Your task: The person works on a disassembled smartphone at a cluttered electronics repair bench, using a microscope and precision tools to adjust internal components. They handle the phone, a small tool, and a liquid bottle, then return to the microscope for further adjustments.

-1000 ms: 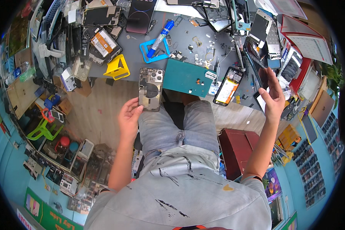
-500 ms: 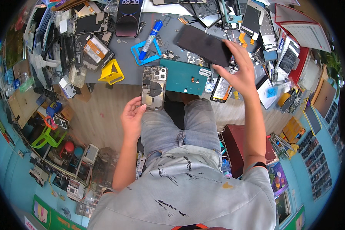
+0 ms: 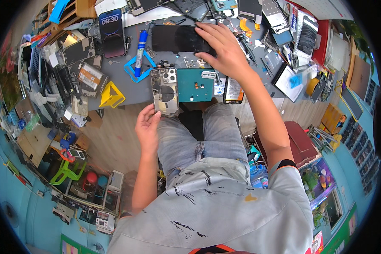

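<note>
My left hand (image 3: 147, 127) pinches the lower end of an opened phone housing (image 3: 165, 101), between thumb and fingers. Its bare interior and cluster of camera rings are showing, and it stretches over the desk's near edge. Further off, my right hand (image 3: 226, 53) grips the right end of a dark phone screen (image 3: 175, 39), thumb on the near edge and fingers on the far one. The screen lies crosswise at the desk surface; whether it touches cannot be made out. A green work mat (image 3: 192, 80) with tiny parts sits right of the housing.
A blue marker (image 3: 140, 53) rests over a blue plastic frame (image 3: 130, 67). Nearby are a yellow holder (image 3: 112, 95), a lit phone (image 3: 111, 34) and a phone with an exposed battery (image 3: 233, 91). Dismantled phones crowd both sides. A white pad (image 3: 288, 82) lies at right.
My right hand has carried the dark screen leftward and turned it from a slant to nearly crosswise. My left hand still holds the housing. The whole view has shifted slightly.
</note>
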Motion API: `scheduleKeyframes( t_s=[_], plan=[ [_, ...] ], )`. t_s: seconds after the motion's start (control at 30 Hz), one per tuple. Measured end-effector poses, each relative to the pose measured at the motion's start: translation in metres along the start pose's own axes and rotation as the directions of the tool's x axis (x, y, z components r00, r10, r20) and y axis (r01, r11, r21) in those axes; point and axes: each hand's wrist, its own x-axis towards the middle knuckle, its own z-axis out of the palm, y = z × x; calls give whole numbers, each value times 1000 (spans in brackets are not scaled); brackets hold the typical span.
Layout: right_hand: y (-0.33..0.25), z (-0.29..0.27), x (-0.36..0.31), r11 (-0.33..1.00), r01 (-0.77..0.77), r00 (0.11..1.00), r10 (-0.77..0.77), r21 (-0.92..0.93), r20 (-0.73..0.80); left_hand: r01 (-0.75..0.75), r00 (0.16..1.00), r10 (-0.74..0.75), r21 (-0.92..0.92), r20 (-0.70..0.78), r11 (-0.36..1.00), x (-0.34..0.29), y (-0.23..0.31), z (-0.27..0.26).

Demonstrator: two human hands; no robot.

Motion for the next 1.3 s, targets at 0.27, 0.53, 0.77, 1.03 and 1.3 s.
scheduleKeyframes(
  t_s=[0.27,0.53,0.77,1.03,1.3],
  plan=[
    [-23,-10,-20,995,-103,980,104,14,-170,-11,1000,12,131,-8,991,4,-6,-1],
    [-93,-32,-200,334,-801,264,942,497,-209,39,999,-38,68,-5,997,1,-4,4],
    [-103,-16,-210,-309,-373,84,928,875,363,8,1000,-8,57,3,998,8,-3,-4],
    [-93,-25,-241,-238,-317,220,923,918,316,-1,999,4,59,-39,998,9,3,12],
    [-86,-117,-295,-117,-401,166,966,908,198,-14,999,19,104,-50,994,12,8,18]
  ],
)
